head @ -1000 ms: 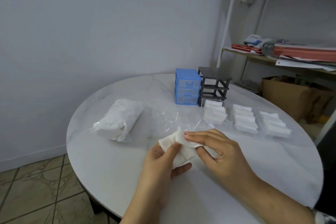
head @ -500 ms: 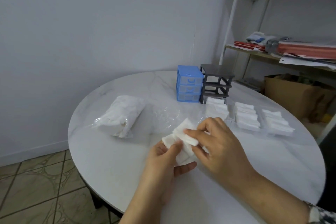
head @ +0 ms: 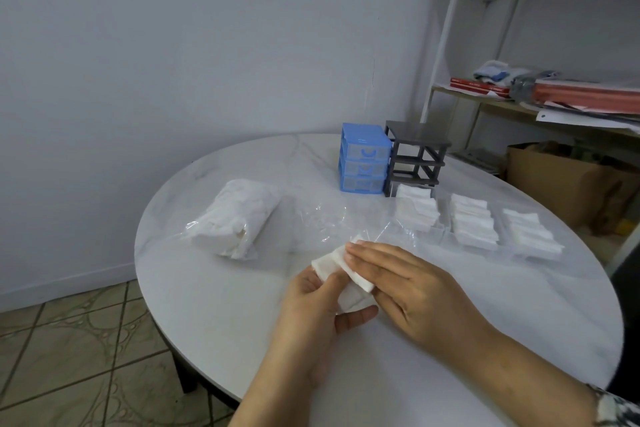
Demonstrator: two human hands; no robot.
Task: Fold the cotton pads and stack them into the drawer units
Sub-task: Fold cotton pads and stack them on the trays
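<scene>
Both hands (head: 363, 291) now press the cotton pad (head: 343, 270) flatter than before.

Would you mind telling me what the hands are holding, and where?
A cotton pad: left hand grips its near-left part, right hand presses fingers flat on top.
</scene>
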